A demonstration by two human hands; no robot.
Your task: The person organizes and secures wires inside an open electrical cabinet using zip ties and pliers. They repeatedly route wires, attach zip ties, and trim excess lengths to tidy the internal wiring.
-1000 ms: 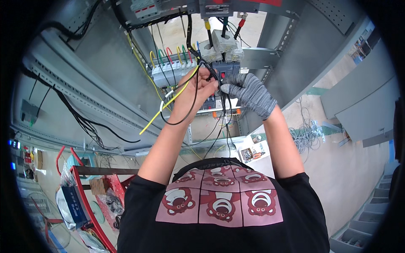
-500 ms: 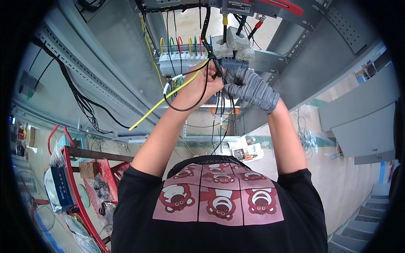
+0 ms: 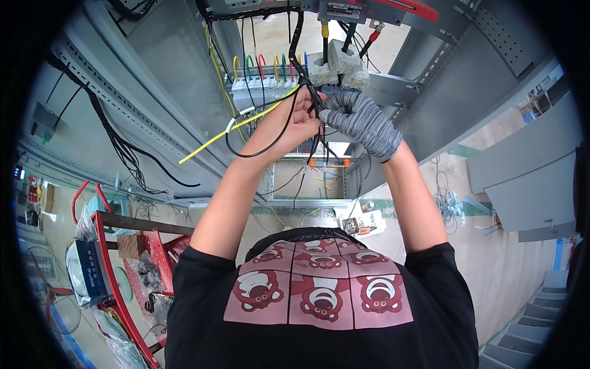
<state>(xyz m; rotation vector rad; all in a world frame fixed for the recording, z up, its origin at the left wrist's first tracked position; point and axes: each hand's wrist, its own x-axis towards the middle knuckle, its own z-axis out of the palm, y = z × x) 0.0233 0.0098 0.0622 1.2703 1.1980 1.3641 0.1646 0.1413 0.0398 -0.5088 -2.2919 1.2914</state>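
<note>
A black wire bundle (image 3: 297, 42) runs down from the top of the metal cabinet and fans out into loose wires at my hands. My bare left hand (image 3: 289, 126) has its fingers closed around these wires from the left. On the right, my right hand (image 3: 365, 125), in a grey knitted glove, is closed on the same bundle with thumb and fingers together. A yellow-green wire (image 3: 209, 142) sticks out across my left forearm. Beside it, a black wire (image 3: 228, 144) with a white sleeve makes a loop. The exact fingertip contact is partly hidden by the hands.
Circuit breakers (image 3: 246, 92) with coloured wire loops sit behind my left hand. Clear plastic covers (image 3: 345, 64) are above my right hand. Dark wires (image 3: 117, 138) hang along the left cabinet wall. A red cart (image 3: 114, 264) with bags and boxes stands lower left.
The yellow-green wire and the black loop have swung left and up. Both hands have shifted slightly left, still at the bundle. Loose wire ends below the hands have moved.
</note>
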